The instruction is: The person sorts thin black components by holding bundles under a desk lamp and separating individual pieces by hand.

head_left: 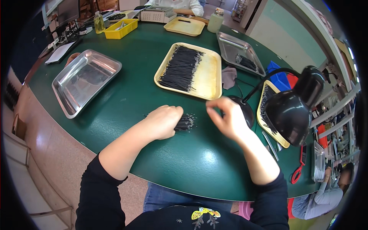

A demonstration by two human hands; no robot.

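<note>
Black wires with pale tips (186, 122) are lying in a loose bundle on the green counter (172, 163), between a steel tray (86, 86) to our left and a black desk lamp (289, 113) to our right, nearer to us than the cream tray (211, 73). Our left hand (164, 122) is gripping that bundle, its fingers folded round and knuckles up. To handle it well, we should be holding firmly enough to stop the wires rolling, yet lightly enough not to be bending them; leaving the tips clear of the fist is, we judge, helping us see which ones are straying. Farther right, our right hand (229, 118) is hovering apart from the tips, thumb and forefinger curling toward each other; we cannot tell whether they are meeting or pinching a wire. Any pull, we think, is working best along a wire's length, so that its neighbours are not being dragged askew.

The bundle's long axis is running left to right across us; its left ends are mostly hiding behind the fist, while the pale tips are pointing right, ending a little unevenly. The tray's black wires (180, 69) are lying much the same way, their pale ends also facing right and dipping slightly toward us.
</note>
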